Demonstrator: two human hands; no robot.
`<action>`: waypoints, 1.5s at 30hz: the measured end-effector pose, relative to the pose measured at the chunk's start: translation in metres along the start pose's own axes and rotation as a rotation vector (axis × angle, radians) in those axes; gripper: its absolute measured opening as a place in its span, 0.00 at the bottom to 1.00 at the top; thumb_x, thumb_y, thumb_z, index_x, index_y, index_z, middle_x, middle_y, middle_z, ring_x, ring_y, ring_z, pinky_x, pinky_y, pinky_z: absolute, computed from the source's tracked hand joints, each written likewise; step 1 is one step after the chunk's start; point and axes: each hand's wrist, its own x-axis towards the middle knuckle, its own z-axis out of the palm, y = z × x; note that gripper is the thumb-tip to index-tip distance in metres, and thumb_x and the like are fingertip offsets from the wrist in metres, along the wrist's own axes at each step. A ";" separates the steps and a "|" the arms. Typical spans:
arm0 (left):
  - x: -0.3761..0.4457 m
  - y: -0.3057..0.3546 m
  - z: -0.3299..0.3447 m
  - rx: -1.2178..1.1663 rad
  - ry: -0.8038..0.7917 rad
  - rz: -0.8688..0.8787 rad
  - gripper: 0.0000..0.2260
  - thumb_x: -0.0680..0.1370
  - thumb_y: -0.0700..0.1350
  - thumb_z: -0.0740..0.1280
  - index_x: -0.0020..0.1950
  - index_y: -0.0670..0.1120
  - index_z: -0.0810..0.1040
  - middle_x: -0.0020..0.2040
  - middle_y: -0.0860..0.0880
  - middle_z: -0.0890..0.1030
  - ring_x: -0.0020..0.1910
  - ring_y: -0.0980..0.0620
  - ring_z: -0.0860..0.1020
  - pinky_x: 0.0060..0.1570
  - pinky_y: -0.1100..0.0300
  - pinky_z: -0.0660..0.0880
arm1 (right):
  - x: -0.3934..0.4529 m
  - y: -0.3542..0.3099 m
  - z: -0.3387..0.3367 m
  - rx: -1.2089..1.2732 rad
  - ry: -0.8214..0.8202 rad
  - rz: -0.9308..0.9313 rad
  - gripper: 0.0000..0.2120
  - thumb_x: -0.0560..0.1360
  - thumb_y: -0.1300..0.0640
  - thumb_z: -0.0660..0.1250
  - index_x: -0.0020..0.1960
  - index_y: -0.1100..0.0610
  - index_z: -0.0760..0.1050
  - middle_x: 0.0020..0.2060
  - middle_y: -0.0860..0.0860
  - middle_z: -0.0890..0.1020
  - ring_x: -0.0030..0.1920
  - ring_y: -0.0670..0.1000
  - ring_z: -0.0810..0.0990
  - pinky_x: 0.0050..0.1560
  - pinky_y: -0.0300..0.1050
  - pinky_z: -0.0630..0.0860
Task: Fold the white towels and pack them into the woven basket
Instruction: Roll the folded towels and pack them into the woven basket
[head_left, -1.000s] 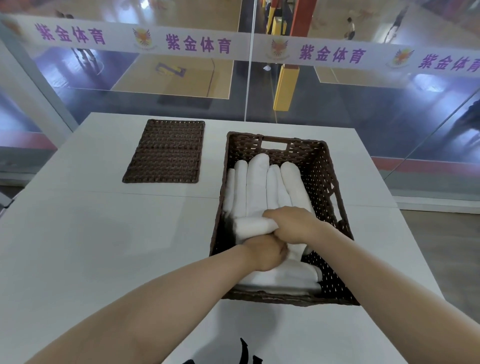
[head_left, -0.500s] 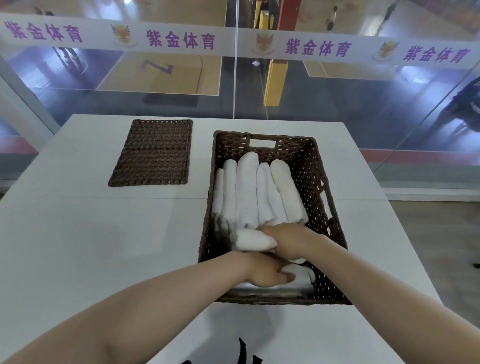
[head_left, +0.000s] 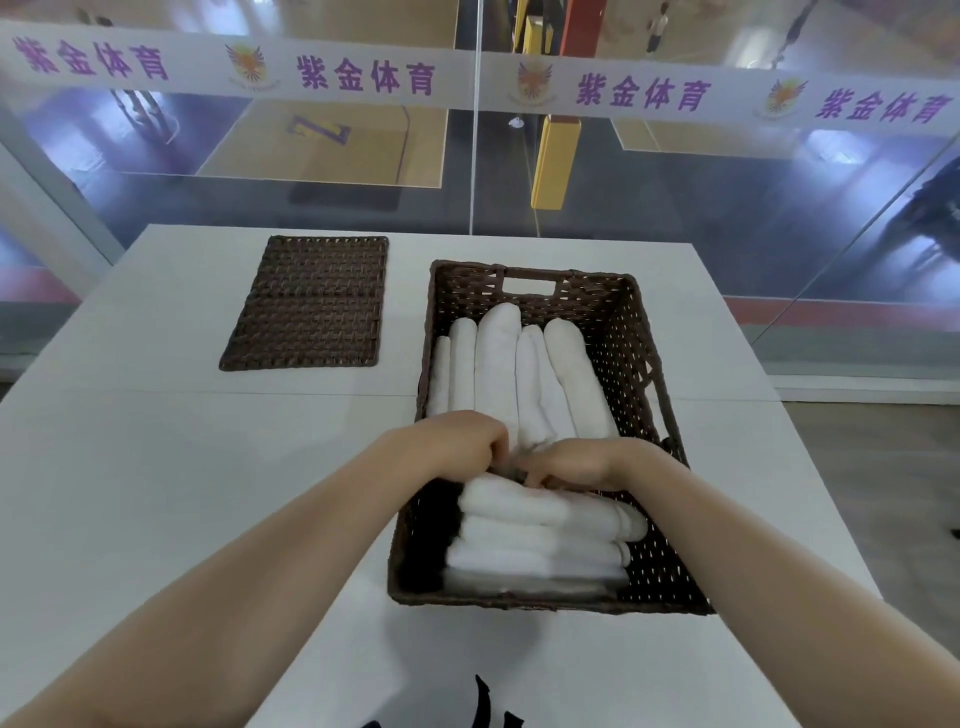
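The brown woven basket (head_left: 626, 338) stands on the white table (head_left: 156, 467), right of centre. Several rolled white towels (head_left: 498, 364) lie lengthwise in its far half. Three more rolls are stacked crosswise in the near half, the top roll (head_left: 519, 504) just below my hands. My left hand (head_left: 457, 441) and my right hand (head_left: 576, 465) meet over the basket's middle. Their fingers curl down onto the far edge of that top roll, and the fingertips are hidden in the gap between the two groups of towels.
A flat brown woven panel (head_left: 311, 301) lies on the table left of the basket. A glass wall (head_left: 472, 171) with a printed white band rises just behind the table's far edge. The table's right edge is close to the basket.
The roll my right hand held is now laid crosswise on top of the near stack. My left hand rose from the near towels to meet my right hand at the roll's far edge.
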 end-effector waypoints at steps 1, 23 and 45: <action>0.002 -0.002 0.004 0.040 0.078 0.002 0.15 0.78 0.38 0.58 0.59 0.51 0.78 0.58 0.51 0.79 0.56 0.51 0.75 0.54 0.57 0.72 | 0.008 -0.001 0.002 -0.055 0.038 0.008 0.18 0.78 0.40 0.58 0.49 0.53 0.78 0.50 0.50 0.81 0.50 0.49 0.76 0.55 0.44 0.70; -0.006 -0.039 0.023 -0.380 0.682 0.001 0.24 0.76 0.31 0.56 0.70 0.48 0.70 0.79 0.54 0.54 0.77 0.55 0.56 0.71 0.55 0.63 | 0.032 0.001 0.013 -0.016 -0.073 0.060 0.21 0.81 0.41 0.56 0.70 0.49 0.68 0.68 0.48 0.70 0.69 0.44 0.67 0.68 0.34 0.63; -0.045 -0.180 0.013 -0.654 0.701 -0.013 0.21 0.82 0.41 0.60 0.73 0.55 0.66 0.76 0.58 0.61 0.75 0.60 0.57 0.73 0.61 0.54 | 0.005 -0.192 -0.022 -0.237 0.690 -0.239 0.11 0.81 0.49 0.57 0.61 0.47 0.72 0.48 0.40 0.75 0.47 0.42 0.75 0.45 0.39 0.71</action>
